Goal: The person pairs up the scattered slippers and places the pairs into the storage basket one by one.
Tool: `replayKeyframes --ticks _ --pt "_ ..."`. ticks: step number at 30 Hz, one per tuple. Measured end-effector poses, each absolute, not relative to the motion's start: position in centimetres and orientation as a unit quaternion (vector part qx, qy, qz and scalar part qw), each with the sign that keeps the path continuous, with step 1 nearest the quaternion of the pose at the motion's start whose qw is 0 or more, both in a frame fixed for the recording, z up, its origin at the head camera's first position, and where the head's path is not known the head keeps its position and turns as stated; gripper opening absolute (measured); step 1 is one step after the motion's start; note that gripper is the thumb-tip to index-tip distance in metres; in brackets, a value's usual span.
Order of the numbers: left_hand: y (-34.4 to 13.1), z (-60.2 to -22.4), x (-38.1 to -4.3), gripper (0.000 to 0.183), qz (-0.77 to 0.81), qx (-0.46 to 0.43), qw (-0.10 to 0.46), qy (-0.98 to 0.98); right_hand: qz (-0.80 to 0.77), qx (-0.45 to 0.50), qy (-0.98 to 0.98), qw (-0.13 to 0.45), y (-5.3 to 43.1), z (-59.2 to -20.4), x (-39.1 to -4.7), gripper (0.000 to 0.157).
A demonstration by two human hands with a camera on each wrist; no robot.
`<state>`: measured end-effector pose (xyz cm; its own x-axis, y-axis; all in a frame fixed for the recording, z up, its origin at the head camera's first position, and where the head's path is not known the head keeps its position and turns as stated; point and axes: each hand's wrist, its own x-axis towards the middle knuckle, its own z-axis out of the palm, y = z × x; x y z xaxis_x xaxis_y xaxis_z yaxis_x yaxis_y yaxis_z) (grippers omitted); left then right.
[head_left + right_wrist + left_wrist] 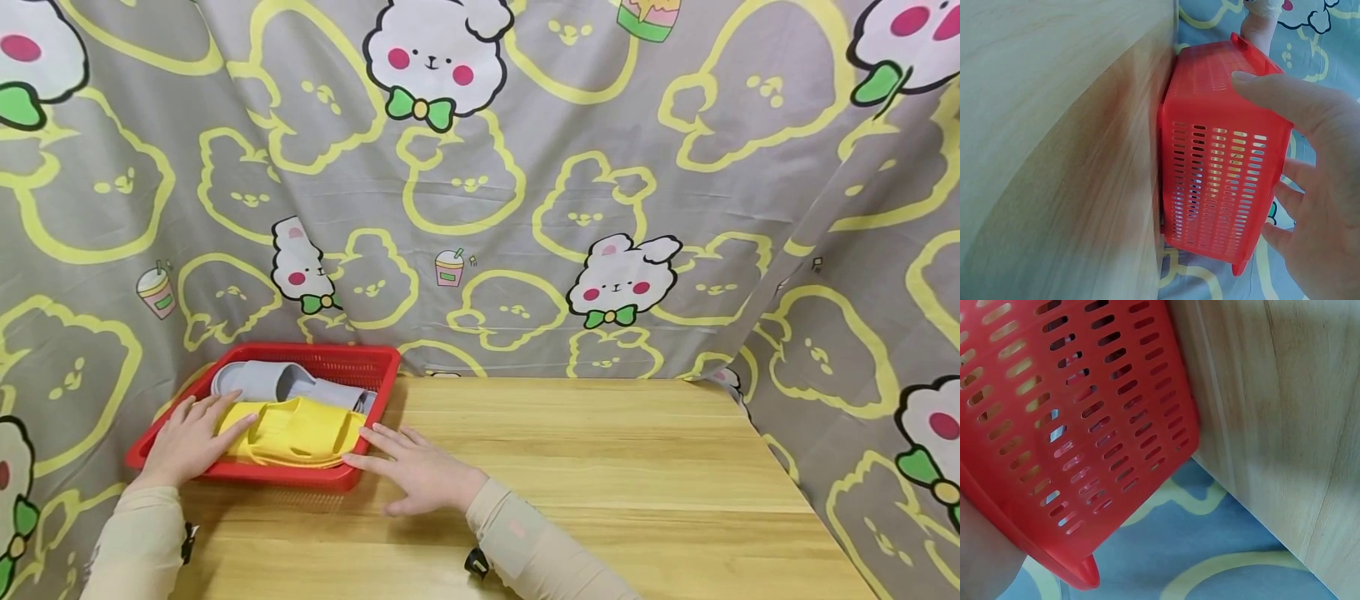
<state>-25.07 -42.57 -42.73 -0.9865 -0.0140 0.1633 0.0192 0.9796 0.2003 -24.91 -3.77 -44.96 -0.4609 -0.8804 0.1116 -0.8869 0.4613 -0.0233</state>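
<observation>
A red perforated basket (281,477) stands at the left of the table, with a pair of yellow slippers (300,429) along its near side. Behind them lies a pair of grey slippers (258,380). My left hand (183,442) reaches over the basket's left end, its fingers spread on the yellow slippers' end. At the opposite end, my right hand (420,473) has straight fingers laid over the rim, fingertips at the other end of the yellow pair. In the right wrist view that thumb (1272,94) lies along the basket's near corner, fingers behind the rim.
A wooden table (600,467) extends to the right of the basket. Patterned grey cloth (510,208) hangs behind and at both sides. In the left wrist view, the basket's perforated wall (1116,394) stands near the table's edge.
</observation>
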Motion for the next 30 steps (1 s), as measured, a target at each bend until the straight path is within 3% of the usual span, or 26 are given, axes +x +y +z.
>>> replayKeyframes --ticks 7,17,30 --pt "-42.4 -42.7 -25.1 0.082 -0.112 0.006 0.07 -0.991 0.036 0.515 -0.855 0.047 -3.8 -45.0 -24.9 0.097" --pt "-42.1 -42.9 -24.9 0.078 -0.117 0.006 0.123 -0.986 0.038 0.515 -0.855 0.049 -3.6 -45.1 -25.0 0.098" --pt "-41.5 -42.6 -24.0 0.076 -0.124 0.025 0.14 -0.982 0.034 0.518 -0.853 0.055 -3.8 -45.2 -25.1 0.099"
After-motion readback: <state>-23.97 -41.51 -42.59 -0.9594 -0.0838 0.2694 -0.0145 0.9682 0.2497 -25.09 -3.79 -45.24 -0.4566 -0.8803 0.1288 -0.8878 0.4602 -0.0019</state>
